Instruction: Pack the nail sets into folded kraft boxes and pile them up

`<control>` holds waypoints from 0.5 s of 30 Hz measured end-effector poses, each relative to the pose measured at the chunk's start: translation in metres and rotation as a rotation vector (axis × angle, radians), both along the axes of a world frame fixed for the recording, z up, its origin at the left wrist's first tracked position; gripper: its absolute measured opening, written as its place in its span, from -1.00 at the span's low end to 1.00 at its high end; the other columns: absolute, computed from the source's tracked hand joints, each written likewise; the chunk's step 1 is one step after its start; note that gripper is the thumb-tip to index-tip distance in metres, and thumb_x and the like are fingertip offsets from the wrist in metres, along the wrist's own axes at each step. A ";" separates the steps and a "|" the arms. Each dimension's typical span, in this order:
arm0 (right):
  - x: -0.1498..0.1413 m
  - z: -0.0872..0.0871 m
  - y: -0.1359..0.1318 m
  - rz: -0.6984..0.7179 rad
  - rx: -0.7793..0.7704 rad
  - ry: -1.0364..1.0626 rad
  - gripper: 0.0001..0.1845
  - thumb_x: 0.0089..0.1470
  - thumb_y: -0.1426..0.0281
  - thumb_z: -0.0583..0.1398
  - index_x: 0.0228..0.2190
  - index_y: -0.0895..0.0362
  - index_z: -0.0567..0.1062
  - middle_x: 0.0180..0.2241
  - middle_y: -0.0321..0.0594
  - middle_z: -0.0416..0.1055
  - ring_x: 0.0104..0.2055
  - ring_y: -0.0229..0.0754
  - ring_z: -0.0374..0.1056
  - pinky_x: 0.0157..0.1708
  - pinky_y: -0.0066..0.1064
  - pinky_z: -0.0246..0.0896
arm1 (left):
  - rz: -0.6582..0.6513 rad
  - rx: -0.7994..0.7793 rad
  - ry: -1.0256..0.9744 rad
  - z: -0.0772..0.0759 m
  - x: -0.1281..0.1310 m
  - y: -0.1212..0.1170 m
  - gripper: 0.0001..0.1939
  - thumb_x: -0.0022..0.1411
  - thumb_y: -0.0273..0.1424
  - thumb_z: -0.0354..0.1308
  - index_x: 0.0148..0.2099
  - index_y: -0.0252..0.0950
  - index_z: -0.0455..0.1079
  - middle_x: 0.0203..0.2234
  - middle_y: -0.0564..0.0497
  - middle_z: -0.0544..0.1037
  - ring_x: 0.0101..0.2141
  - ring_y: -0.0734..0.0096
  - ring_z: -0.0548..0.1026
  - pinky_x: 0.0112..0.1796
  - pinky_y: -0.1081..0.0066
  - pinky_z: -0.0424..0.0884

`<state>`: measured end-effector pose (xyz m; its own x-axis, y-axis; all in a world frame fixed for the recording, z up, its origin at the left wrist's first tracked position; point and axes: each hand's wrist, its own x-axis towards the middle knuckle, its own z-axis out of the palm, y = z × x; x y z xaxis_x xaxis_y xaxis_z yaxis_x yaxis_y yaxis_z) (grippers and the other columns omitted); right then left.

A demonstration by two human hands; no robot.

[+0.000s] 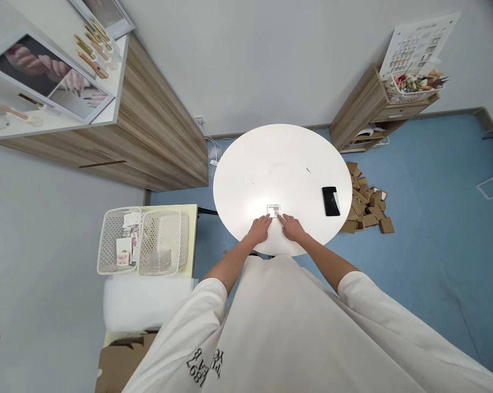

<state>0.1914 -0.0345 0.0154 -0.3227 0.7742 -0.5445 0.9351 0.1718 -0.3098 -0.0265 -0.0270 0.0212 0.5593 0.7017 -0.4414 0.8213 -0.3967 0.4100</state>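
A small clear flat case point(274, 210) with pink and white pieces inside lies on the white oval table point(246, 158), close to its front edge. At the case's near left corner, my left hand point(260, 229) rests with its fingers stretched forward, the tips touching or almost touching it. My right hand point(292, 227) reaches the near right corner the same way, index finger extended. Both hands lie low on the tabletop and neither is wrapped round the case. The thumbs are too small to make out clearly.
A black phone-like device point(331, 201) lies on the table's right side. Small brown cardboard boxes point(367, 204) are heaped on the floor beyond. At left, white baskets point(160, 243) stand on a side table by a white padded roll point(146, 302). A wooden cabinet point(160, 120) stands behind.
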 end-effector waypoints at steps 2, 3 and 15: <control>0.001 -0.001 -0.001 0.014 0.001 -0.006 -0.23 0.24 0.43 -0.01 0.43 0.06 -0.07 0.43 -0.02 -0.08 0.38 0.17 -0.05 0.25 -0.03 0.02 | -0.026 -0.004 0.029 -0.003 -0.001 -0.002 -0.24 0.23 -0.61 -0.05 0.47 -0.32 -0.06 0.47 -0.12 -0.15 0.39 0.03 0.00 0.29 0.03 0.05; 0.000 -0.002 -0.001 0.016 0.000 -0.009 -0.22 0.23 0.44 -0.01 0.43 0.06 -0.08 0.43 -0.03 -0.09 0.39 0.17 -0.06 0.24 -0.02 0.03 | -0.034 -0.004 0.042 -0.004 -0.002 -0.003 -0.22 0.23 -0.60 -0.05 0.47 -0.30 -0.08 0.47 -0.11 -0.18 0.39 0.02 0.00 0.29 0.03 0.04; -0.018 0.003 0.005 0.070 0.000 -0.108 -0.24 0.21 0.47 0.00 0.41 0.18 -0.01 0.43 0.01 -0.10 0.38 0.14 -0.05 0.26 -0.08 0.02 | -0.055 0.007 0.119 -0.011 -0.006 -0.005 -0.15 0.23 -0.57 -0.04 0.51 -0.19 -0.20 0.48 -0.03 -0.22 0.37 -0.01 0.05 0.29 -0.04 0.01</control>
<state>0.1734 -0.0290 0.0182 -0.3152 0.7521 -0.5788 0.9488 0.2377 -0.2079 -0.0322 -0.0316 0.0101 0.5412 0.6744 -0.5023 0.8408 -0.4450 0.3084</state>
